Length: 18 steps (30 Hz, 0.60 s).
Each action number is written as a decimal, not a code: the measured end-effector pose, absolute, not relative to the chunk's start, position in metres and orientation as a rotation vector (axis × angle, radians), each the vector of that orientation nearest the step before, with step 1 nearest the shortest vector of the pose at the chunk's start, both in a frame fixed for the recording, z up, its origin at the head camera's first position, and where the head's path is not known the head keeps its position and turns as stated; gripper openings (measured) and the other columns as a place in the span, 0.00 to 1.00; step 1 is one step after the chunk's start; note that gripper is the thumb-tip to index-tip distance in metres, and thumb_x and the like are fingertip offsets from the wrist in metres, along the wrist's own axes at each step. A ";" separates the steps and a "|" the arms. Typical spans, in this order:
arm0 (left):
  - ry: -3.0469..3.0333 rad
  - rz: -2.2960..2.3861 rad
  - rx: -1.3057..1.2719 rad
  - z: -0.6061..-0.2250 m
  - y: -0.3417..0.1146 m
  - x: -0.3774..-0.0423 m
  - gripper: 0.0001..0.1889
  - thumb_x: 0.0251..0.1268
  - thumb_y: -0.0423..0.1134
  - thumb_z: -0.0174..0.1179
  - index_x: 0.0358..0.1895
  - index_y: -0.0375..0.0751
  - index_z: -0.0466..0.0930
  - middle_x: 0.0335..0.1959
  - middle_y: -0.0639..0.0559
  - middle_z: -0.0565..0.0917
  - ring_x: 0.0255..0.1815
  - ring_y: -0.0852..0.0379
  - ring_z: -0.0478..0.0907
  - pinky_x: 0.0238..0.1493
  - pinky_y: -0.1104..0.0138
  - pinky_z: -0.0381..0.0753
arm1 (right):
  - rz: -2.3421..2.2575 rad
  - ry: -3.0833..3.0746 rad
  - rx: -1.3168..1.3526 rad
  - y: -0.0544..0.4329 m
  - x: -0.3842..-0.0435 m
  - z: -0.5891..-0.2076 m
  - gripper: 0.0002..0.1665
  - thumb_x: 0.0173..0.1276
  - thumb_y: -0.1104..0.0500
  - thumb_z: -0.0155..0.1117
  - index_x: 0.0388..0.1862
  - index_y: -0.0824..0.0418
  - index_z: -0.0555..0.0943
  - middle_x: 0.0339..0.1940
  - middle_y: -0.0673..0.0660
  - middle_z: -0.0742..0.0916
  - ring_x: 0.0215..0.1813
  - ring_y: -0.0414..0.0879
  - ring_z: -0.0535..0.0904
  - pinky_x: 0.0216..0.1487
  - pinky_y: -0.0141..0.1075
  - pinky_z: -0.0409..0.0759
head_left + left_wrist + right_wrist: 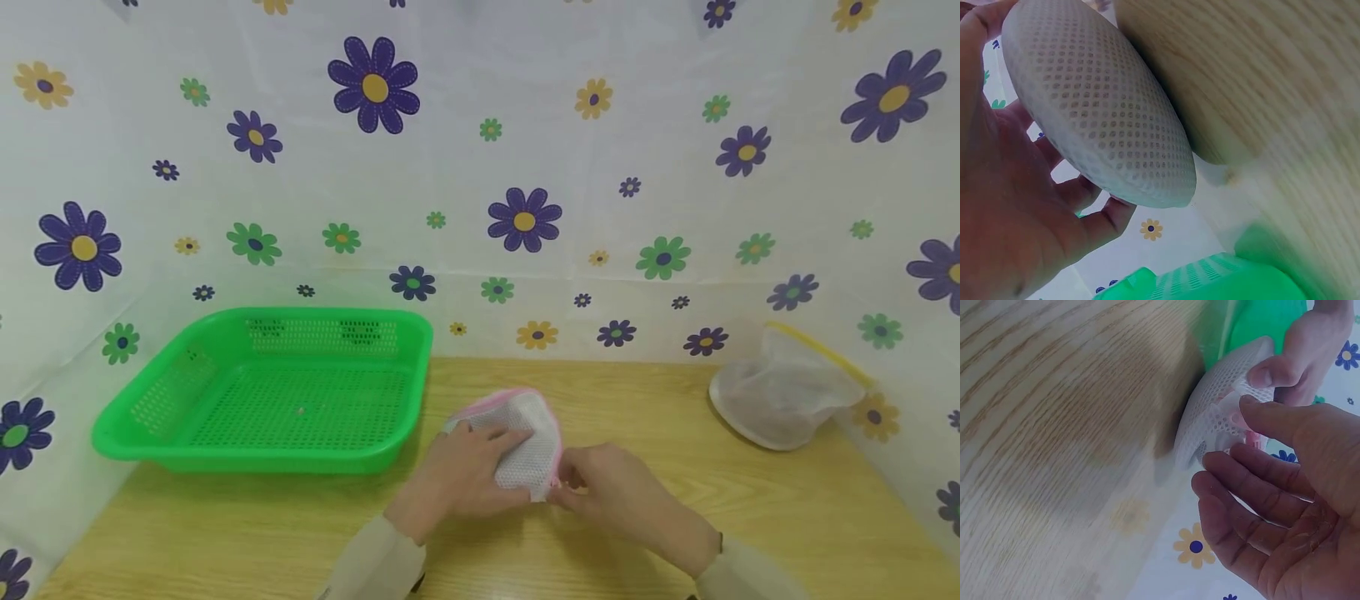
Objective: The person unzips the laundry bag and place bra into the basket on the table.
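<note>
A white mesh laundry bag [528, 437] with a pink zipper edge [556, 417] is held up just above the wooden table. My left hand [465, 477] grips it from the left, thumb on the near side and fingers spread behind the mesh [1100, 106]. At the bag's right corner, the thumb and fingertips of my right hand [618, 500] pinch the pink-trimmed end. Seen from the right wrist, the thumb and index finger meet at the pink zipper end [1254, 439], while the other fingers curl loosely below. The zipper pull itself is mostly hidden by the fingertips.
To the left stands a green plastic basket [255, 456] with perforated walls. Another white mesh bag [780, 404], trimmed in yellow, lies at the back right against the flowered sheet [465, 175]. Wooden tabletop [637, 408] lies between them.
</note>
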State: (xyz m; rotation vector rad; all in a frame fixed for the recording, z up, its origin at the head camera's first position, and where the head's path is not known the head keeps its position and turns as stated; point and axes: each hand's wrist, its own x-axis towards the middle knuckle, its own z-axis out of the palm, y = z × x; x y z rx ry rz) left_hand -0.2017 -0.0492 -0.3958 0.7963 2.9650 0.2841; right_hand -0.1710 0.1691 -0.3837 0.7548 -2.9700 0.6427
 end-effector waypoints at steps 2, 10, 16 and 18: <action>2.961 0.273 0.803 -0.397 -0.050 -0.201 0.38 0.60 0.68 0.57 0.75 0.65 0.68 0.72 0.54 0.76 0.61 0.41 0.76 0.58 0.42 0.79 | 0.626 -2.968 0.787 0.168 -0.172 -0.385 0.09 0.63 0.52 0.76 0.34 0.55 0.86 0.29 0.45 0.89 0.29 0.30 0.77 0.31 0.28 0.79; 2.940 0.242 0.822 -0.400 -0.050 -0.200 0.39 0.61 0.73 0.53 0.76 0.67 0.66 0.73 0.54 0.75 0.62 0.41 0.75 0.61 0.41 0.78 | 0.583 -3.010 0.802 0.166 -0.173 -0.385 0.05 0.63 0.57 0.74 0.33 0.57 0.86 0.26 0.45 0.87 0.27 0.32 0.74 0.30 0.28 0.77; 2.955 0.238 0.793 -0.401 -0.051 -0.199 0.43 0.60 0.81 0.47 0.77 0.68 0.65 0.74 0.55 0.74 0.65 0.38 0.74 0.66 0.41 0.74 | 0.577 -2.956 0.890 0.169 -0.174 -0.386 0.04 0.65 0.66 0.70 0.37 0.59 0.87 0.28 0.46 0.88 0.28 0.31 0.72 0.32 0.28 0.79; 2.968 0.240 0.792 -0.401 -0.051 -0.199 0.43 0.60 0.81 0.47 0.77 0.67 0.65 0.74 0.55 0.74 0.65 0.38 0.74 0.65 0.40 0.74 | 0.582 -2.938 0.914 0.169 -0.175 -0.386 0.04 0.67 0.65 0.69 0.38 0.58 0.87 0.28 0.45 0.87 0.28 0.31 0.71 0.32 0.28 0.78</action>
